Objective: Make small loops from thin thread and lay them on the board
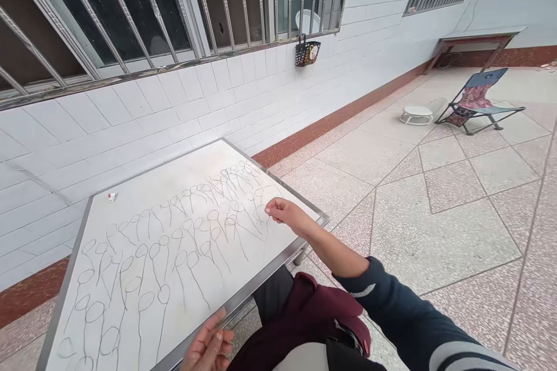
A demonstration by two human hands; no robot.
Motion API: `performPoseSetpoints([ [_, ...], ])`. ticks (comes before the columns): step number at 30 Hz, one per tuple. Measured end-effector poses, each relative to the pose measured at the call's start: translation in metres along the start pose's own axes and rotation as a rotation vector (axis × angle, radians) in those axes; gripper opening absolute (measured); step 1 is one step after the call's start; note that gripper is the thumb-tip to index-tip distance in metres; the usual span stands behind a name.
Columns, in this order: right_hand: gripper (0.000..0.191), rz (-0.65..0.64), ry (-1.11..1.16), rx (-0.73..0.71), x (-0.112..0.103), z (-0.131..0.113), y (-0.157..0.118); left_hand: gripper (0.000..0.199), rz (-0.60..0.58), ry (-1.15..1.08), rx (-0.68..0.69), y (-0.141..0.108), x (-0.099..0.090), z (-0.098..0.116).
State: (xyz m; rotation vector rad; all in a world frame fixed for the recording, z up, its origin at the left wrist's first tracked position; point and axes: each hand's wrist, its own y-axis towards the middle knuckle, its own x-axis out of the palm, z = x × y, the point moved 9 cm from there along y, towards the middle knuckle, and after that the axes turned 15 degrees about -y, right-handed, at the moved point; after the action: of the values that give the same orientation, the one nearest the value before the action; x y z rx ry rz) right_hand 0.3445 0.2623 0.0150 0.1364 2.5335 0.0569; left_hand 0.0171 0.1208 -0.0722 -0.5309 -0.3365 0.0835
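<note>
lying on smooth white tabletop (174,178), thin round-looped strands (177,237)

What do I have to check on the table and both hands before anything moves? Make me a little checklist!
1. Thin loops lying on the white table: ok, there are many.
2. Loops all apart: not ok, some crowd together toward the far right.
3. Right hand over the table: ok, close to a loop.
4. Right grip holding a loop: cannot tell.
5. Left hand by the metal edge: ok.
6. Small red-and-white thing away from both hands: ok.
</note>
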Motion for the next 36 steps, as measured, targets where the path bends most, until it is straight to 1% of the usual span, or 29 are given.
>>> performPoseSetpoints([
  [2,0.026,-0.061,0.135,-0.052,0.011,-0.030,-0.019,0.059,-0.082,0.079,0.067,-0.009,0.029,0.036],
  [4,0.027,-0.158,0.453,-0.067,0.026,-0.060,-0.038,0.053,-0.133,0.105,0.171,-0.018,0.058,0.072],
  [5,0.027,-0.194,0.546,-0.070,0.033,-0.073,-0.047,0.051,-0.147,0.101,0.227,-0.022,0.070,0.086],
  [7,0.026,-0.211,0.645,-0.088,0.043,-0.095,-0.063,0.049,-0.195,0.060,0.292,-0.029,0.092,0.102],
  [9,0.024,-0.215,0.662,-0.114,0.052,-0.111,-0.075,0.046,-0.235,-0.022,0.316,-0.035,0.104,0.104],
  [11,0.022,-0.238,0.647,-0.129,0.061,-0.121,-0.084,0.042,-0.228,-0.131,0.329,-0.040,0.105,0.099],
  [15,0.021,-0.311,0.629,-0.137,0.075,-0.132,-0.098,0.035,-0.161,-0.299,0.370,-0.049,0.090,0.088],
  [18,0.020,-0.356,0.643,-0.155,0.083,-0.140,-0.107,0.032,-0.124,-0.343,0.405,-0.056,0.081,0.087],
  [21,0.019,-0.391,0.667,-0.168,0.092,-0.145,-0.113,0.032,-0.099,-0.330,0.415,-0.063,0.076,0.088],
  [23,0.019,-0.388,0.674,-0.170,0.095,-0.145,-0.115,0.032,-0.102,-0.322,0.419,-0.069,0.074,0.088],
  [28,0.018,-0.352,0.592,-0.190,0.092,-0.141,-0.115,0.039,-0.176,-0.295,0.394,-0.083,0.070,0.087],
  [32,0.021,-0.381,0.512,-0.256,0.095,-0.146,-0.117,0.048,-0.184,-0.230,0.383,-0.088,0.065,0.088],
  [34,0.021,-0.383,0.523,-0.283,0.097,-0.149,-0.117,0.050,-0.202,-0.200,0.373,-0.088,0.067,0.088],
  [36,0.019,-0.346,0.528,-0.301,0.096,-0.150,-0.116,0.051,-0.239,-0.186,0.355,-0.089,0.071,0.088],
])
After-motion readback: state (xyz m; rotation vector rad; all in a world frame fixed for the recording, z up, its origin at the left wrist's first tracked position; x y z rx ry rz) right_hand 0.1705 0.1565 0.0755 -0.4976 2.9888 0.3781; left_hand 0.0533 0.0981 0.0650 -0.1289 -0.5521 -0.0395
